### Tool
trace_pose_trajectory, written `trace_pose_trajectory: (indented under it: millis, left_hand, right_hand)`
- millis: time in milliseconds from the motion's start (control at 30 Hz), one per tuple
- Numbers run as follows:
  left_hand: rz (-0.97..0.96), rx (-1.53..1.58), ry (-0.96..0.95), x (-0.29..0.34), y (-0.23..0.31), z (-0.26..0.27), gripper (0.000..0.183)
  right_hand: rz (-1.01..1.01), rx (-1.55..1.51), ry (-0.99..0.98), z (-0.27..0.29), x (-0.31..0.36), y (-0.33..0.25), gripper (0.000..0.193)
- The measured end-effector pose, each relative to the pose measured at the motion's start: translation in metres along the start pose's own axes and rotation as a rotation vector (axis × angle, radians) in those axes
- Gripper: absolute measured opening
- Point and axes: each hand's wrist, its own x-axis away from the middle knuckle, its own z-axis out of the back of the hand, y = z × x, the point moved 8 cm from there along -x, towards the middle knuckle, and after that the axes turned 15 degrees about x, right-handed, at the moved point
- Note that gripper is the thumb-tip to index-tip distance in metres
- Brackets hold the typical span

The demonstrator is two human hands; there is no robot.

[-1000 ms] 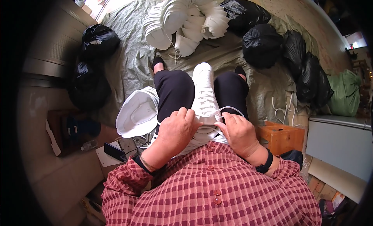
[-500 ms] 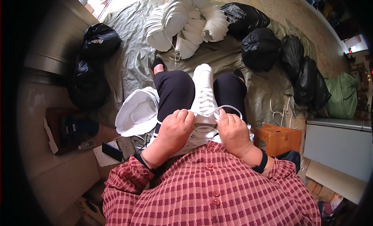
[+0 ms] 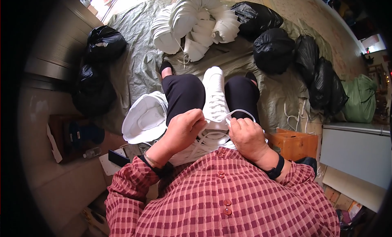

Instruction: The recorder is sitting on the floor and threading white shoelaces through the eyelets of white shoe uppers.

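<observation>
A white lace-up shoe upper (image 3: pixel 214 90) lies between my knees, toe pointing away, with a white shoelace (image 3: pixel 241 111) crossing its eyelet rows. My left hand (image 3: pixel 184 130) is closed at the upper's left eyelet edge, thumb and fingers pinched on the lace there; the fingertips are partly hidden. On the other side, my right hand (image 3: pixel 248 137) pinches the lace near the top right eyelets, and a loop of it arches above the knuckles. More white uppers with loose laces (image 3: pixel 212 140) rest in my lap under both hands.
Nested white uppers (image 3: pixel 143 118) stand beside my left leg. Larger bundles of uppers (image 3: pixel 196 23) lie ahead on a grey-green tarp (image 3: pixel 136 45). Black bags (image 3: pixel 274 51) line both sides. A wooden stool (image 3: pixel 295 144) is at my right, a phone (image 3: pixel 118 158) at my left.
My left hand has turned and its fingers have shifted from a fist to a pinch at the eyelet edge. The right hand has dropped slightly, still holding the lace.
</observation>
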Motion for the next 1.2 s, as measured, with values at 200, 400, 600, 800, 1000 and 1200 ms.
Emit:
trace_pose_trajectory:
  millis: [200, 400, 600, 800, 1000, 1200]
  left_hand:
    - [0.189, -0.054, 0.027, -0.005, -0.003, -0.007, 0.011]
    - [0.041, -0.288, 0.024, 0.002, 0.011, -0.018, 0.018]
    - [-0.055, -0.333, 0.112, 0.014, 0.011, -0.014, 0.014]
    - [-0.171, -0.346, 0.128, 0.016, 0.015, -0.01, 0.011]
    - [-0.434, -0.879, -0.294, 0.009, 0.037, -0.036, 0.019]
    - [-0.35, -0.866, -0.656, -0.021, 0.081, -0.064, 0.013]
  right_hand:
    - [0.022, -0.11, 0.087, 0.009, -0.004, 0.006, 0.029]
    - [0.148, -0.075, 0.106, 0.016, -0.011, -0.004, 0.028]
    - [0.16, 0.073, -0.028, 0.015, -0.018, -0.008, 0.015]
    - [0.213, -0.651, -0.224, 0.033, -0.05, -0.024, 0.005]
    - [-0.022, -1.494, -0.175, 0.055, -0.059, 0.02, 0.008]
    - [-0.615, -1.814, -0.004, 0.003, -0.019, 0.053, 0.017]
